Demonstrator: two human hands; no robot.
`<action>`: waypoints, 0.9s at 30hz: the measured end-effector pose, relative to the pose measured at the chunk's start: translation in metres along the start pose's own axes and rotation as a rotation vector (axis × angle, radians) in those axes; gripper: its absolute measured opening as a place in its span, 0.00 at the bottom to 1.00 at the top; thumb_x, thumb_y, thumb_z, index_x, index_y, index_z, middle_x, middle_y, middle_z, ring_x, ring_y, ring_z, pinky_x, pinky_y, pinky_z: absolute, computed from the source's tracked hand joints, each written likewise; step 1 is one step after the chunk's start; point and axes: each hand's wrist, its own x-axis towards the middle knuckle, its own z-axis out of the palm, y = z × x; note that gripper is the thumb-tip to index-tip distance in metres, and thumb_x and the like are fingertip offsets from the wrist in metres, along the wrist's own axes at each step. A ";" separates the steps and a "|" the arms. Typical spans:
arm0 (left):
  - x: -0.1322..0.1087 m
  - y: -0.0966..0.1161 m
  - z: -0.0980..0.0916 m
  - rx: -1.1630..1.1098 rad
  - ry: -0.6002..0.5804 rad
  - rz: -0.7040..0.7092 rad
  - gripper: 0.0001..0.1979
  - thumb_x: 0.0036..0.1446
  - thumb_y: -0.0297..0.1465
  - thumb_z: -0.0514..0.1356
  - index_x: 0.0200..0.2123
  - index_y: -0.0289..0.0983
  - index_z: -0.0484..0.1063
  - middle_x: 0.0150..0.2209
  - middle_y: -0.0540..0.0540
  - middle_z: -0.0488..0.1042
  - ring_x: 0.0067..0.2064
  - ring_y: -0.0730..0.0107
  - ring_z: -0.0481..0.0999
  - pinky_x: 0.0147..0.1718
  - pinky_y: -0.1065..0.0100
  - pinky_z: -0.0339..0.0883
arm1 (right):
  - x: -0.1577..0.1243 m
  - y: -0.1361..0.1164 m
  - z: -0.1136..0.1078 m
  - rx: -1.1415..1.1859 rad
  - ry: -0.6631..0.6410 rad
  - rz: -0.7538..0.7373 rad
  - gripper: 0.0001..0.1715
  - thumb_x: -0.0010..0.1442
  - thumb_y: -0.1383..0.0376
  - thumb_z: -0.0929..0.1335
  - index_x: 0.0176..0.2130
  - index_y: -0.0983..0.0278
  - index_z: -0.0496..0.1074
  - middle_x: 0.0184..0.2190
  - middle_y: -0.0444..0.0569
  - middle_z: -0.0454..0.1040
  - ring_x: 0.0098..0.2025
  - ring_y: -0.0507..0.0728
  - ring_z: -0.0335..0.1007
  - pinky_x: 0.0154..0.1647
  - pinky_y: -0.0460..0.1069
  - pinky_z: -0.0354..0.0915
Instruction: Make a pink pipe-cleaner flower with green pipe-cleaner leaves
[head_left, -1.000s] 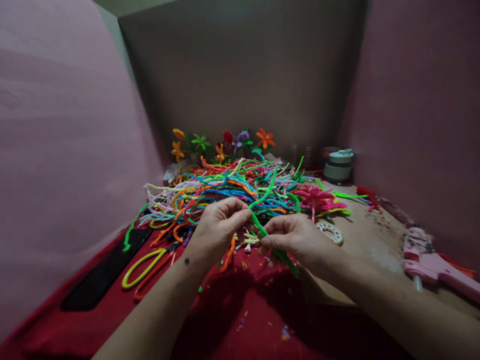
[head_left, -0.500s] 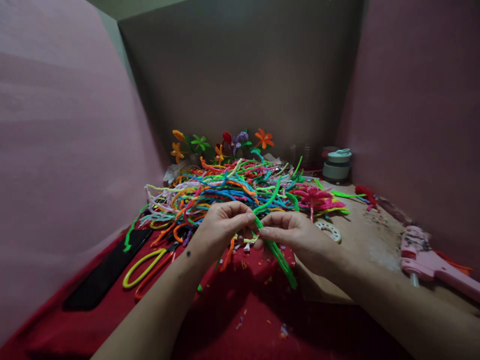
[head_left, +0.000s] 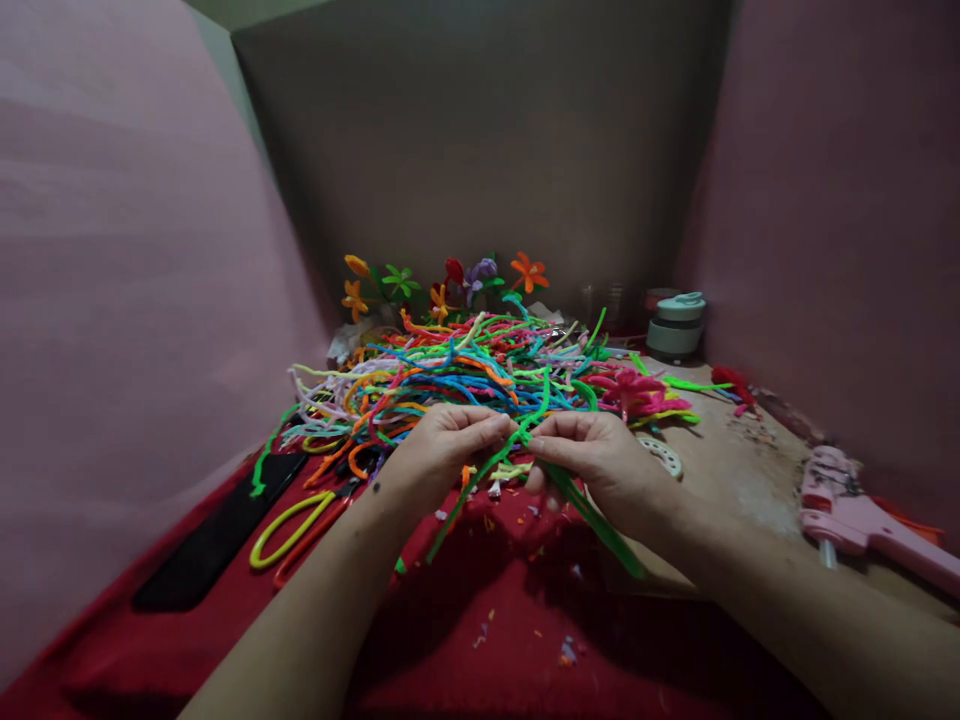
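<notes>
Green pipe cleaners (head_left: 600,522) are pinched between my two hands, crossing one another near the fingertips. My left hand (head_left: 461,440) closes thumb and finger on the crossing from the left. From the other side my right hand (head_left: 589,450) pinches the same strands. One strand slants down to the lower left, others trail down under my right hand, and a curled end rises above the fingers. Just behind lies a big heap of multicoloured pipe cleaners (head_left: 450,375). A pink pipe-cleaner flower (head_left: 630,392) rests at the heap's right side.
Scissors with yellow and red handles (head_left: 289,530) and a black flat object (head_left: 202,550) lie at left on the red cloth (head_left: 450,650). On the right are a pink glue gun (head_left: 847,510), a pale ring with holes (head_left: 661,457) and a lidded cup (head_left: 675,328). Finished flowers (head_left: 529,272) stand behind.
The green strands have spread apart: one now slants down left while the others swing further right. The upper end has curled. My right hand has moved slightly right and up.
</notes>
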 end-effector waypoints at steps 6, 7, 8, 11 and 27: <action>0.002 -0.001 0.000 -0.092 -0.028 -0.047 0.11 0.50 0.36 0.60 0.27 0.32 0.71 0.21 0.51 0.67 0.21 0.79 0.62 0.21 0.74 0.54 | -0.001 0.001 0.000 -0.014 0.002 0.000 0.10 0.50 0.63 0.68 0.22 0.66 0.67 0.16 0.45 0.72 0.13 0.48 0.63 0.14 0.44 0.59; 0.002 0.000 0.000 -0.092 -0.034 -0.048 0.11 0.50 0.36 0.60 0.28 0.32 0.71 0.21 0.51 0.67 0.21 0.79 0.62 0.21 0.74 0.53 | 0.000 0.001 0.000 -0.019 0.005 -0.004 0.10 0.50 0.63 0.68 0.22 0.66 0.67 0.16 0.45 0.72 0.13 0.48 0.63 0.15 0.44 0.59; 0.001 0.000 0.001 -0.087 -0.037 -0.045 0.11 0.50 0.36 0.61 0.29 0.32 0.72 0.21 0.51 0.67 0.21 0.79 0.62 0.20 0.74 0.53 | 0.000 0.001 0.000 -0.022 0.007 -0.010 0.10 0.50 0.63 0.68 0.22 0.66 0.67 0.16 0.45 0.72 0.13 0.48 0.63 0.15 0.44 0.59; 0.001 0.000 0.001 -0.055 -0.036 -0.022 0.11 0.50 0.35 0.61 0.31 0.32 0.73 0.21 0.50 0.68 0.21 0.79 0.63 0.20 0.74 0.53 | 0.000 0.001 0.000 -0.026 0.011 -0.020 0.10 0.50 0.63 0.68 0.22 0.66 0.67 0.16 0.45 0.72 0.13 0.48 0.62 0.15 0.44 0.59; 0.003 -0.002 0.000 -0.025 0.031 -0.026 0.09 0.45 0.33 0.64 0.30 0.34 0.74 0.23 0.50 0.70 0.24 0.78 0.67 0.25 0.74 0.59 | 0.002 0.003 -0.001 -0.057 0.011 -0.007 0.11 0.50 0.61 0.68 0.23 0.66 0.67 0.16 0.46 0.72 0.14 0.48 0.62 0.16 0.44 0.59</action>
